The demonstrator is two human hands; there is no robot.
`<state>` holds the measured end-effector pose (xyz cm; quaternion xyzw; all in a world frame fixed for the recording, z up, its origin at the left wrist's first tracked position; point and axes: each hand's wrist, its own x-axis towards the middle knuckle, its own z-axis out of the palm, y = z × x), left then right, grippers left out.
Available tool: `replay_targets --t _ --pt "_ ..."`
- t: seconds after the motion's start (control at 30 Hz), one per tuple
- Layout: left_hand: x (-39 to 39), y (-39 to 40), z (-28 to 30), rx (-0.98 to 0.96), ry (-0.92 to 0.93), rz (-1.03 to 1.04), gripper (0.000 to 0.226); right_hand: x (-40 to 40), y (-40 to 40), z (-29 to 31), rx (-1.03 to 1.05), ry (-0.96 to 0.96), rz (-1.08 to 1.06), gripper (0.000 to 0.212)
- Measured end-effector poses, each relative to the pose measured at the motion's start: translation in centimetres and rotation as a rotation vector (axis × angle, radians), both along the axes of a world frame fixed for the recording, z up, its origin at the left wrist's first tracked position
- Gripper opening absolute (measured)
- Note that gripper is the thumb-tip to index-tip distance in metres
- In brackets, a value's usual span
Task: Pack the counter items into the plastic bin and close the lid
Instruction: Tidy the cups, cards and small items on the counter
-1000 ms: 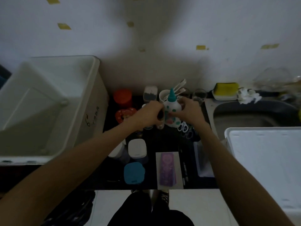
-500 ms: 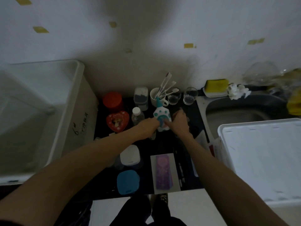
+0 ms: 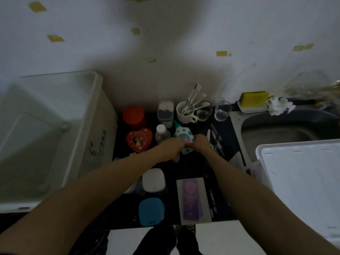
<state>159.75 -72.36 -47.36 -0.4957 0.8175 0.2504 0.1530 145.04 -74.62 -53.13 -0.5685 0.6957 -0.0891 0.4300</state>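
Bottle point(image 3: 183, 134) between both hands' grip.

Dotted bottle point(image 3: 183, 134) base hidden behind hands; bin point(image 3: 88, 115) cut off left

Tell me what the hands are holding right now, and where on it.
Both hands, left hand and right hand, grip the spotted bottle around its lower body, one from each side.

I see the plastic bin point(image 3: 55, 126) open-topped on the left, nothing over its mouth. The way from mid-desk point(image 3: 189, 168) to it crosses the red canister point(image 3: 134, 116), heart tin point(image 3: 139, 139) and clear bottle point(image 3: 161, 134); behind them, the mug point(image 3: 184, 113) of toothbrushes stands tall.
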Motion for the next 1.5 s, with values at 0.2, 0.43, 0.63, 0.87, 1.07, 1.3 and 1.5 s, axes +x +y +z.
replay_targets --t 0.2,0.43,0.63,0.87,1.07,1.3,1.5 --pt "-0.2 0.4 0.3 -0.016 -0.073 -0.106 0.041 -1.0 1.1 0.0 0.012 0.026 0.004 0.074" --pt "0.1 0.2 -0.1 -0.113 0.016 -0.107 0.038 -2.2 3.0 1.1 -0.239 -0.079 -0.153 0.058" --pt "0.4 0.2 2.2 -0.174 0.016 -0.102 0.036 -2.2 3.9 0.9 -0.265 -0.100 -0.132 0.060" --pt "4.9 -2.3 8.2 -0.497 -0.160 0.033 0.090 -2.6 4.6 1.9 -0.105 0.048 -0.143 0.075" --pt "7.5 -3.0 4.7 -0.200 0.165 0.211 0.038 -1.8 7.6 5.7 -0.226 0.257 0.037 0.028" --pt "9.2 -4.8 4.4 -0.310 0.140 0.304 0.031 5.6 6.1 6.7 -0.420 -0.071 0.472 0.041" --pt "9.6 -5.5 5.4 -0.260 0.095 0.322 0.040 9.9 4.0 4.2 -0.373 0.066 0.614 0.035"
